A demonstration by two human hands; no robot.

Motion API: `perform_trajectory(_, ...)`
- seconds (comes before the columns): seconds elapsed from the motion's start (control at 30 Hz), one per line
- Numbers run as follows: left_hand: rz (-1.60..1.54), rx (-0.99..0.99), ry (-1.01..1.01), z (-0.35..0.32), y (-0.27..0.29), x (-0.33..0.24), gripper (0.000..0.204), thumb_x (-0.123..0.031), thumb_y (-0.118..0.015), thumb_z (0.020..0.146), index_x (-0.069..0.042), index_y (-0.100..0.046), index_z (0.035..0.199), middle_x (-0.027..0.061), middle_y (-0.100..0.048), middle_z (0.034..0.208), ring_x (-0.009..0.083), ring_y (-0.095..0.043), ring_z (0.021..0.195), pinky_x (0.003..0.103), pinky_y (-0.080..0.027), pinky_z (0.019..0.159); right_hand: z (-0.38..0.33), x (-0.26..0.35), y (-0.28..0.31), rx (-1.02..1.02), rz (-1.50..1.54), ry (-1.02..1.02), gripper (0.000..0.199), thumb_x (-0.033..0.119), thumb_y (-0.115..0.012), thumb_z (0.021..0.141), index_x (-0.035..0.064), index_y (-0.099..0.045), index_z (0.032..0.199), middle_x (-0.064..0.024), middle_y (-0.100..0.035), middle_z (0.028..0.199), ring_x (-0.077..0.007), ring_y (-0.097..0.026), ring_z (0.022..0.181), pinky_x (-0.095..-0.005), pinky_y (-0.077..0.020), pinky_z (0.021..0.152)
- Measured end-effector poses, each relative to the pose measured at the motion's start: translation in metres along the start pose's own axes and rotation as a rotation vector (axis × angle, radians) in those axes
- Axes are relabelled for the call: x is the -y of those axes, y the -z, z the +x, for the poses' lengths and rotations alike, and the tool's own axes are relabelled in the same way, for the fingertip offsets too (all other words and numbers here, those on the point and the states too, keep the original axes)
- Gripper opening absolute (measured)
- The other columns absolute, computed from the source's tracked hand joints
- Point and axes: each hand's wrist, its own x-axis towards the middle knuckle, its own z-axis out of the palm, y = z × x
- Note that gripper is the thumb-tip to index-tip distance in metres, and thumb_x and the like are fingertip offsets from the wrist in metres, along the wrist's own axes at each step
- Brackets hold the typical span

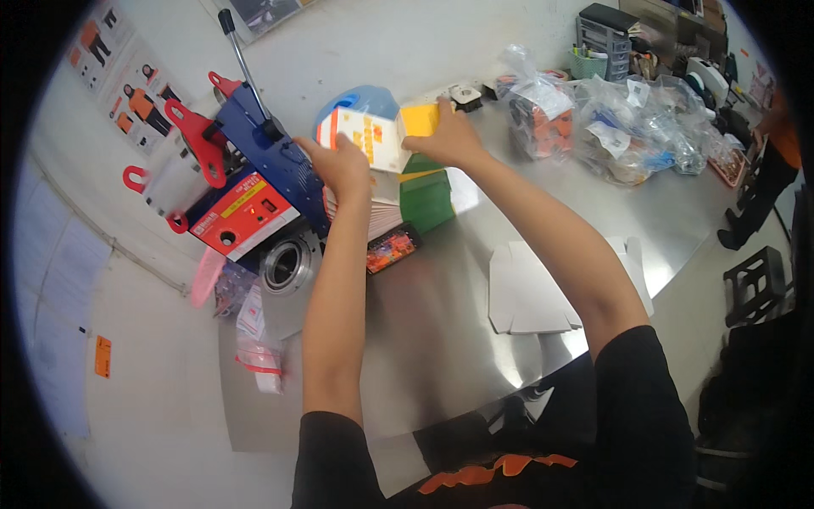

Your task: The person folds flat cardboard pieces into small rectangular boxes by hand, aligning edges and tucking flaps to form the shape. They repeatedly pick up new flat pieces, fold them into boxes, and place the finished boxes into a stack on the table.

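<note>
While I hold the white carton [366, 136] up between both hands, it looks to me like thin folded card with orange print, so I judge it light, a little springy and easy to crease. My left hand [343, 165] is closed on its near left edge, fingers wrapped over the side, and my right hand [449, 136] pinches its right edge where a yellow sheet [421, 119] shows behind. The folded edges seem the safest places to hold, since the flat faces would probably dent under a squeeze.

Just below my hands stands a stack of flat cartons [386, 212] with green card [428, 199] against it. Left of my left hand sits the blue and red lever machine [246, 187], very near my wrist, so its handle could hinder me. Beyond my right hand lie clear bags [627, 127] of goods. Nearer to me, under my right forearm, flat white sheets [530, 293] rest on the steel table [424, 339].
</note>
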Motion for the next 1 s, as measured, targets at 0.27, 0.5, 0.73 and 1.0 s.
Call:
perform_trajectory(0.27, 0.167, 0.352, 0.028, 0.039, 0.001, 0.081, 0.048, -0.004, -0.055, 0.086, 0.006, -0.056, 0.132, 0.0281, -0.058, 0.133, 0.0402, -0.058, 0.123, 0.043, -0.045, 0.105, 0.064, -0.015, -0.053, 0.317, 0.013, 0.026, 0.109, 0.057, -0.079, 0.056, -0.0056, -0.051, 0.140, -0.0255, -0.061, 0.133, -0.0345, -0.062, 0.120, -0.0377, -0.0501, 0.100)
perform_trajectory(0.5, 0.803, 0.366, -0.440, 0.004, 0.014, 0.040, 0.048, -0.019, -0.061, 0.083, 0.000, -0.063, 0.126, 0.0247, -0.057, 0.129, 0.0400, -0.054, 0.122, 0.048, -0.043, 0.106, 0.056, -0.035, -0.063, 0.448, -0.122, 0.060, 0.116, 0.070, -0.071, 0.059, 0.0012, -0.045, 0.149, -0.0276, -0.058, 0.137, -0.0355, -0.061, 0.123, -0.0379, -0.0493, 0.101)
perform_trajectory(0.73, 0.931, 0.539, -0.282, -0.003, 0.018, 0.062, 0.039, -0.020, -0.057, 0.086, 0.001, -0.068, 0.117, 0.0223, -0.054, 0.134, 0.0414, -0.052, 0.122, 0.054, -0.043, 0.105, 0.015, -0.031, -0.082, 0.335, -0.286, 0.035, 0.117, 0.078, -0.062, 0.067, 0.0126, -0.030, 0.159, -0.0314, -0.050, 0.143, -0.0408, -0.055, 0.129, -0.0424, -0.0474, 0.104)
perform_trajectory(1.0, 1.129, 0.675, -0.460, 0.007, 0.042, 0.150, 0.051, -0.028, -0.046, 0.097, -0.005, -0.052, 0.143, 0.0244, -0.048, 0.148, 0.0389, -0.044, 0.137, 0.055, -0.038, 0.111, -0.015, -0.008, -0.099, 0.218, -0.274, 0.071, 0.089, 0.069, -0.053, 0.089, 0.0169, -0.033, 0.158, -0.0251, -0.030, 0.160, -0.0416, -0.020, 0.151, -0.0577, -0.0148, 0.121)
